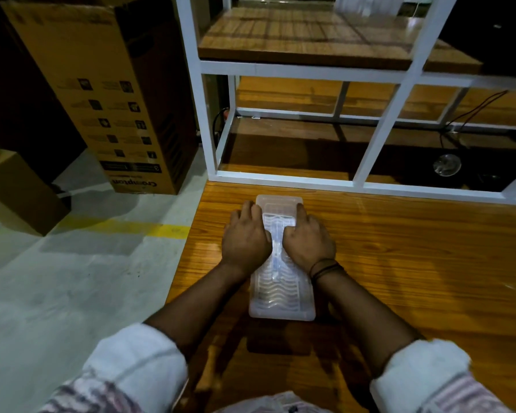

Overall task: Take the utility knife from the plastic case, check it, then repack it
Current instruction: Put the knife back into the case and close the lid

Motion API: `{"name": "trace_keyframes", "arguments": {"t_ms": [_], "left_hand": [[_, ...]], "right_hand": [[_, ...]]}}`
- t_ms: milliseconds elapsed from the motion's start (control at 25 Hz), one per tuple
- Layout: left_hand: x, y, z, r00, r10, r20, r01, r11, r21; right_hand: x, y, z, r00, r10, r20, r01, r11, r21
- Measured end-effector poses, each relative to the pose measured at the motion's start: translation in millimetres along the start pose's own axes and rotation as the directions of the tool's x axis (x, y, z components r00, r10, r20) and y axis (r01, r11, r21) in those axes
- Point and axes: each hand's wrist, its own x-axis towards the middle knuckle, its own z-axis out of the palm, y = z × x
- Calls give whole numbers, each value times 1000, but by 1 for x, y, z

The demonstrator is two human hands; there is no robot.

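Note:
A translucent white plastic case (281, 290) lies lengthwise on the wooden table, its ribbed lid closed. A pale utility knife (276, 251) shows faintly through the lid along the middle. My left hand (245, 234) lies flat on the case's left side, fingers spread toward the far end. On the right side rests my right hand (307, 236), index finger stretched along the far right edge. Both palms press on the lid; neither hand wraps around anything.
The wooden table (399, 263) extends to the right. A white metal shelf frame (283, 177) stands just beyond the case. On the concrete floor at left stand a tall cardboard box (102, 93) and a smaller cardboard box (15, 192). Cables (471, 114) run under the shelf.

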Motion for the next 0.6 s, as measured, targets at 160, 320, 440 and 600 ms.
{"name": "trace_keyframes", "arguments": {"t_ms": [160, 320, 440, 600], "left_hand": [[23, -1, -2, 983, 41, 179, -53, 997, 63], [40, 2, -4, 960, 29, 280, -28, 1000, -8], [43, 2, -3, 957, 11, 290, 15, 996, -88], [38, 3, 1, 976, -7, 218, 38, 990, -135]], "right_hand": [[20, -1, -1, 996, 43, 76, -42, 999, -14], [22, 0, 1, 996, 48, 72, -46, 999, -28], [26, 3, 3, 997, 35, 70, -32, 999, -31], [29, 3, 6, 997, 20, 70, -18, 999, -39]]}}
